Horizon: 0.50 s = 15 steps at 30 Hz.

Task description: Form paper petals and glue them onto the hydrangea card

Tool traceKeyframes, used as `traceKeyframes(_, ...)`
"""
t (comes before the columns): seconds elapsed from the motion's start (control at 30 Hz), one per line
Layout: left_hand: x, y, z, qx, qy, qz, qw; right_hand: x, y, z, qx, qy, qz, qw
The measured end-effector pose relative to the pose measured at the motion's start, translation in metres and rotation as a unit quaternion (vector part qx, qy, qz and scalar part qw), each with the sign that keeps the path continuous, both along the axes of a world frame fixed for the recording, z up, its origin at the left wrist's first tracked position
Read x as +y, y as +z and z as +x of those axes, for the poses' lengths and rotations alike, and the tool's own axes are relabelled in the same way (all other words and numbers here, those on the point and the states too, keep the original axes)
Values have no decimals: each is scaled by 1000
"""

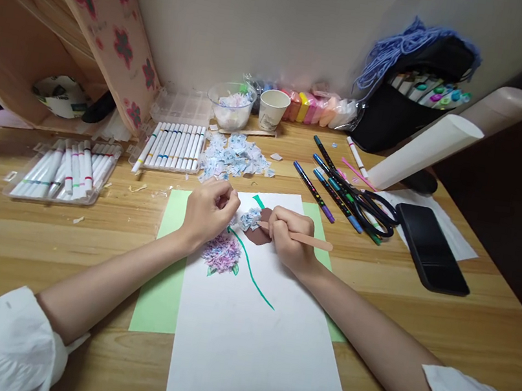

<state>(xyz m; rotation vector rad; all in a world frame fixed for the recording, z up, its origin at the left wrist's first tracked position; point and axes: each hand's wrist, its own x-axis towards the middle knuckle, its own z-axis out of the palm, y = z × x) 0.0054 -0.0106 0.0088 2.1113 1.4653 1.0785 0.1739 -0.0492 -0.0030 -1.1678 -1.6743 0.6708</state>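
A white sheet of paper (pixel 236 362) lies over green paper (pixel 156 304). On it are a purple-pink flower of small paper bits (pixel 221 254), a green drawn stem (pixel 254 273) and a brown shape (pixel 259 236). Small bluish paper scraps (pixel 251 219) sit clustered beside the brown shape. My right hand (pixel 291 236) grips a flat wooden craft stick (pixel 310 241), its tip at the scraps. Over the sheet's upper left, my left hand (pixel 211 211) is closed with the fingertips pinched together; whatever they hold, if anything, is hidden.
Behind the sheet lies a pile of torn paper scraps (pixel 237 156), near a plastic bowl (pixel 231 105) and a paper cup (pixel 272 109). Marker cases (pixel 170 146) stand left. At right are several pens (pixel 315 190), black scissors (pixel 371 212), a phone (pixel 432 247) and a white tube (pixel 424 153).
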Motion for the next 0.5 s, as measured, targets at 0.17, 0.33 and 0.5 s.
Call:
traceKeyframes(0.17, 0, 0, 0, -2, 2, -5, 1000, 0, 0, -1, 0, 3, -7, 1000)
traceKeyframes(0.33, 0, -1, 0, -4, 2, -6, 1000, -2, 1, -1, 5, -12, 10, 1000)
traceKeyframes(0.5, -1, 0, 0, -9, 0, -3, 1000, -3, 0, 0, 14, -19, 27, 999)
